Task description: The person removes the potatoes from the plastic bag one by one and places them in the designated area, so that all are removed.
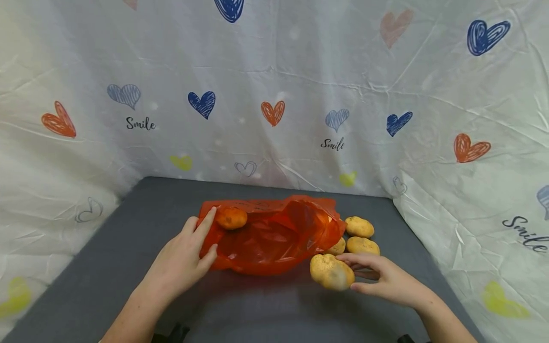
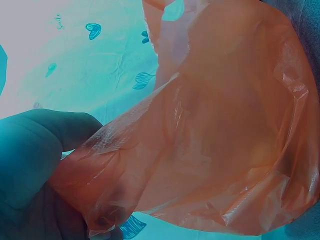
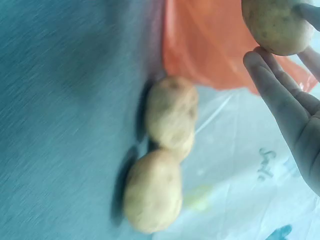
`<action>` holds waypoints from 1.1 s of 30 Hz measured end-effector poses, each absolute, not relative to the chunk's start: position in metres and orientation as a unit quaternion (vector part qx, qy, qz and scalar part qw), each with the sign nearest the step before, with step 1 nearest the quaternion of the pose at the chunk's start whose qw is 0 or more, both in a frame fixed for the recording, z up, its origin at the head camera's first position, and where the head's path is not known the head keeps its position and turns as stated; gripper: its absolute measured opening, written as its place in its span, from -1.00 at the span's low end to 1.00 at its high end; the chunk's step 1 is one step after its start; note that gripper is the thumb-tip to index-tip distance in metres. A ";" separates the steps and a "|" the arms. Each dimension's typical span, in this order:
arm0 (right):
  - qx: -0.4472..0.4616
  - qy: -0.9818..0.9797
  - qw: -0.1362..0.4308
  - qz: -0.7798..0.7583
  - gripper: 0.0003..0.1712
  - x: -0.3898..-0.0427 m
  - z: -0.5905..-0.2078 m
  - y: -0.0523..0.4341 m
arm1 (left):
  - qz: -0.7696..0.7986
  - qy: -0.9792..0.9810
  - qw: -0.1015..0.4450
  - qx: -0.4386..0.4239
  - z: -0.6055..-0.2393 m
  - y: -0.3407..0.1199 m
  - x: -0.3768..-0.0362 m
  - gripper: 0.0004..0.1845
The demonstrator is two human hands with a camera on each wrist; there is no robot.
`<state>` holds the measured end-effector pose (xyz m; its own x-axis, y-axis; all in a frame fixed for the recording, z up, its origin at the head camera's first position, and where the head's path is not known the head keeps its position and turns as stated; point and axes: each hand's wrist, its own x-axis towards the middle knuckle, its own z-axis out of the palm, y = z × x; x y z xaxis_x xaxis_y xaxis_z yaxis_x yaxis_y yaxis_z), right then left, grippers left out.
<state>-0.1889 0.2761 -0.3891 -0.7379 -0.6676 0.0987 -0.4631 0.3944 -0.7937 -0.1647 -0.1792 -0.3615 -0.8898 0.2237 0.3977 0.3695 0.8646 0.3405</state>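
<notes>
A red plastic bag lies on its side on the table, its mouth spread toward me. My left hand grips the bag's left edge; in the left wrist view, thumb and fingers pinch the gathered orange-looking plastic. One potato shows reddish inside the bag, near the left fingertips. My right hand holds a yellow potato between thumb and fingers, in front of the bag's right end. The right wrist view shows this held potato raised, with the bag behind it.
Several loose potatoes lie at the bag's right end, one partly covered by the plastic. The dark grey table ends at a white curtain printed with hearts, which stands behind and along both sides.
</notes>
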 end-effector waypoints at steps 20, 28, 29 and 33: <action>-0.318 0.837 0.141 -0.423 -0.37 -0.230 -0.446 0.297 | -0.204 -0.951 0.175 -0.153 -0.362 -0.179 -0.165 -0.17; -0.335 0.837 0.120 -0.416 -0.39 -0.236 -0.452 0.297 | -0.201 -0.953 0.172 -0.149 -0.363 -0.178 -0.166 -0.17; -0.340 0.836 0.115 -0.415 -0.39 -0.236 -0.452 0.297 | -0.201 -0.953 0.172 -0.149 -0.363 -0.178 -0.166 -0.17; -0.342 0.842 0.101 -0.405 -0.37 -0.238 -0.454 0.296 | -0.198 -0.953 0.172 -0.149 -0.362 -0.178 -0.167 -0.16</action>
<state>-0.2377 0.2957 -0.4541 -0.7464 -0.6569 0.1071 -0.4933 0.4381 -0.7515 -0.1670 -0.1782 -0.3617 -0.8962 0.2167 0.3872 0.3530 0.8769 0.3262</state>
